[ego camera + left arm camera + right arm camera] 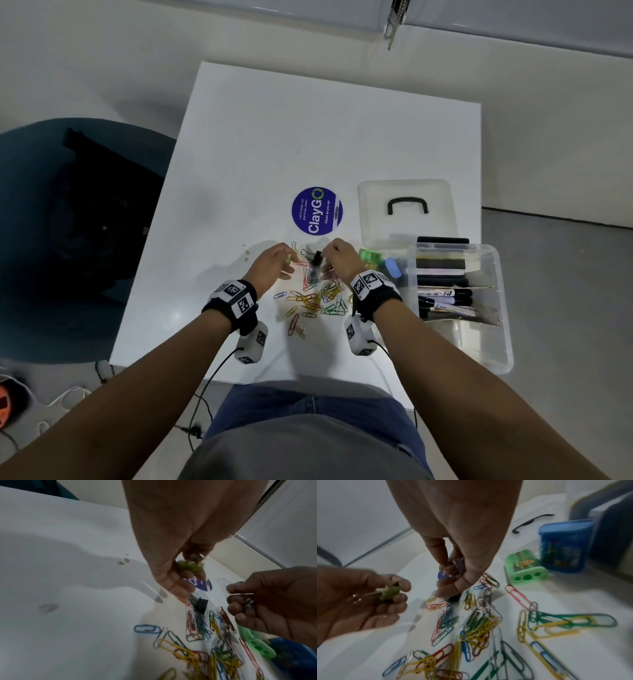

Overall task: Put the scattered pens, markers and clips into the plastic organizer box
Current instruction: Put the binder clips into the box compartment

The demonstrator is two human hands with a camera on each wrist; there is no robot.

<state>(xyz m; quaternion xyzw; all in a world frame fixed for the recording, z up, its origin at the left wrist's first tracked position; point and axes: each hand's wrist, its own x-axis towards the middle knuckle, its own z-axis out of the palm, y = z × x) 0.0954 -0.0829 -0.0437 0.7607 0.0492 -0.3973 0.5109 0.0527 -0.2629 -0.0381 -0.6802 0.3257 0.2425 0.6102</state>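
Observation:
Many coloured paper clips (315, 298) lie heaped on the white table (308, 137) between my hands. My left hand (287, 263) pinches a green binder clip (190, 565), which also shows in the right wrist view (390, 592). My right hand (326, 264) has its fingers curled round a small purple binder clip (456, 566). A black binder clip (200, 604) sits on the table just beyond the fingertips of both hands. The clear plastic organizer box (496, 308) stands at the right table edge with several markers (445, 298) inside.
The box's clear lid (407, 209) with a black handle lies behind the box. A green sharpener (525, 568) and a blue container (565, 547) stand between my right hand and the box. A round blue sticker (317, 210) is on the table.

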